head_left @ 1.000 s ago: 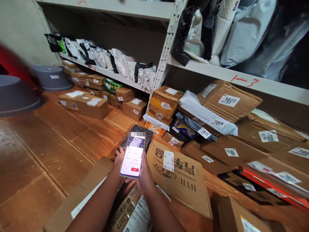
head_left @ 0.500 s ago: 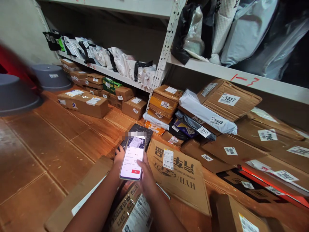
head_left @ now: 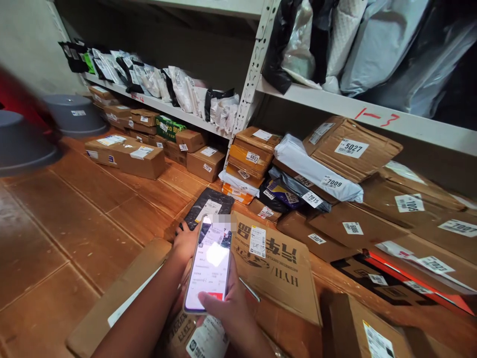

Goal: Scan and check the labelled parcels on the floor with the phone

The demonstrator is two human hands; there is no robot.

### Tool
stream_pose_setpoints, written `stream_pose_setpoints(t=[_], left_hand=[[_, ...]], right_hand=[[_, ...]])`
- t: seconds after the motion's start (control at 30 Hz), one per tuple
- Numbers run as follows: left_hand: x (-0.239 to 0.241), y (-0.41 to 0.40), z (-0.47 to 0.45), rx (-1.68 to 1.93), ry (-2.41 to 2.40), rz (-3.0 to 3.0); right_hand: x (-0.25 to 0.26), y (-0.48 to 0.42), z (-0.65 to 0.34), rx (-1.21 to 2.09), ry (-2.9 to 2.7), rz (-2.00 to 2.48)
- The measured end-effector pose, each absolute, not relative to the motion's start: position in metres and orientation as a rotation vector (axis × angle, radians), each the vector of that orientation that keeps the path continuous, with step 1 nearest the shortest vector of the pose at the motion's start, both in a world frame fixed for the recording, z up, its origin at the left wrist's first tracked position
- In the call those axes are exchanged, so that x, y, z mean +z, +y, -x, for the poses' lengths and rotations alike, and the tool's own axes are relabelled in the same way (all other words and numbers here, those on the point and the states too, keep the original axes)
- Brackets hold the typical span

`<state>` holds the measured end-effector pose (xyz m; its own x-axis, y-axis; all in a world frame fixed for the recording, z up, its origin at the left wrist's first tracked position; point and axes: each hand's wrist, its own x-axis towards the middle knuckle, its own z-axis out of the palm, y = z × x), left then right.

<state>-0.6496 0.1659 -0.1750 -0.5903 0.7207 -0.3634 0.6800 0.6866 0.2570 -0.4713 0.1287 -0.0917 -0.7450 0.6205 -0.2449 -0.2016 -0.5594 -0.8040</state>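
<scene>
Here, the phone (head_left: pixel 208 266) is clasped along its left edge by the curled fingers (head_left: pixel 186 238) of the left hand (head_left: pixel 185 243), while its lit screen is touched by the right hand (head_left: pixel 227 311) thumb. The phone is held just above the flat printed carton (head_left: pixel 279 271), beside the black parcel (head_left: pixel 208 204).

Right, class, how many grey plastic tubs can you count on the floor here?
2. The far tub stands upside down at the left, beyond the long cardboard box. The near tub sits closer, cut off by the left edge. Others may be out of frame.
</scene>
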Motion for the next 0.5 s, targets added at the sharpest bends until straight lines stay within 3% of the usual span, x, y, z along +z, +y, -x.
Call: stream_pose_setpoints(t=[0.23,0.5], left_hand=[[-0.168,0.167,0.647,0.057,2.454,-1.088],[-0.171,0.166,0.648,0.041,2.482,-1.078]], right_hand=[[-0.099,0.111,0.438,2.134,-0.969,0.980],[-0.127,0.110,0.432,2.144,-0.860,0.985]])
